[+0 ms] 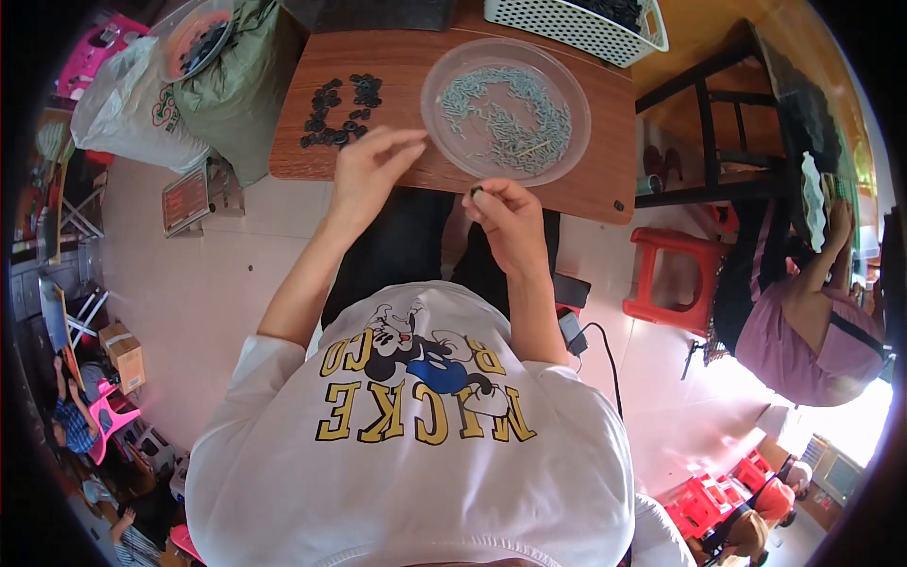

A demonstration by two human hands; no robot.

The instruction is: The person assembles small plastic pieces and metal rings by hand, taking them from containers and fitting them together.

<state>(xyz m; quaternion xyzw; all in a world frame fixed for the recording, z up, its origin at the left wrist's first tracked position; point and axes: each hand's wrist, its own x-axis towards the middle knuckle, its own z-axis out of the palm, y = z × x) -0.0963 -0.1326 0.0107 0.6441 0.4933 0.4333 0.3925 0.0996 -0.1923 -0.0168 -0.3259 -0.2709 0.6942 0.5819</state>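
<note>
Surface (586, 180): reddish-brown wood grain. Washers (338, 111): black. Round dish (505, 109): clear, with grey-green screws (501, 118). Basket (576, 26), 12 o'clock: white lattice. Stool (673, 276), 3 o'clock: red. Sack (241, 80): olive green.

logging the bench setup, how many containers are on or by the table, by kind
clear round plastic tray of small grey parts: 1
white lattice basket: 1
clear round bowl on the sacks: 1
total: 3
</note>
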